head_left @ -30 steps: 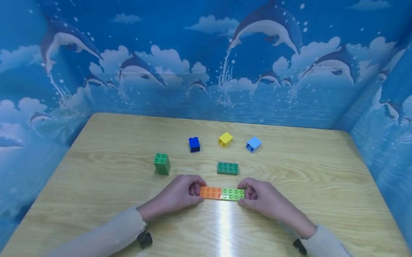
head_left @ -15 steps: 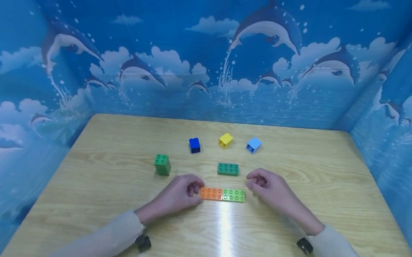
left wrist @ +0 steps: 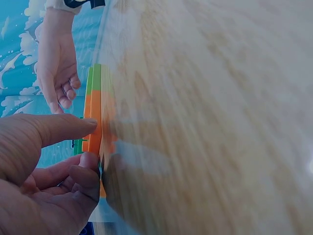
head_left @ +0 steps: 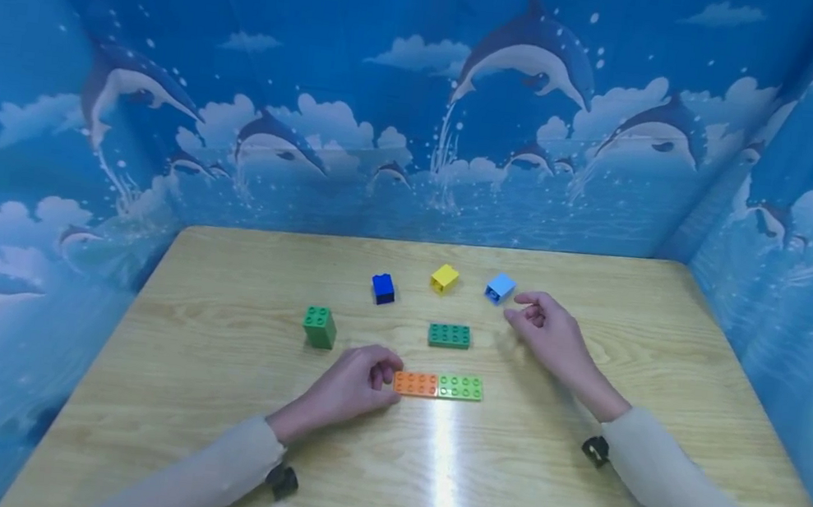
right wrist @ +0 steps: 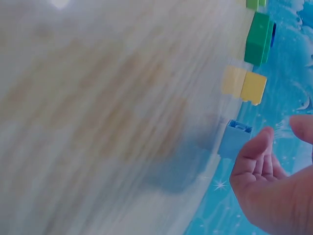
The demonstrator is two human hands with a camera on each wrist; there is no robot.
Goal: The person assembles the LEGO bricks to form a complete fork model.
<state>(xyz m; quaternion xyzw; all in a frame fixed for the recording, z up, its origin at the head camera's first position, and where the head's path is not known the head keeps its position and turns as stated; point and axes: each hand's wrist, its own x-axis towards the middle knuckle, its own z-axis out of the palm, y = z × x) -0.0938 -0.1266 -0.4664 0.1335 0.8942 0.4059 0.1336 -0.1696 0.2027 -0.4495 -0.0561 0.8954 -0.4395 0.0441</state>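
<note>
While pinching the orange brick with the left grip, seemingly at a pick-up step: poised beside the light blue block on the worktop with the loose, empty right grip; next, probably, close round that block.

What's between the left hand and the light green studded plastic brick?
The orange rectangular studded plastic brick lies there; the head view shows it.

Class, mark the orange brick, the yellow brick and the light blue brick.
Orange brick (head_left: 416, 384), head view: studded top.
Yellow brick (head_left: 444, 276), head view: upper face.
Light blue brick (head_left: 502, 284), head view: upper face.
</note>
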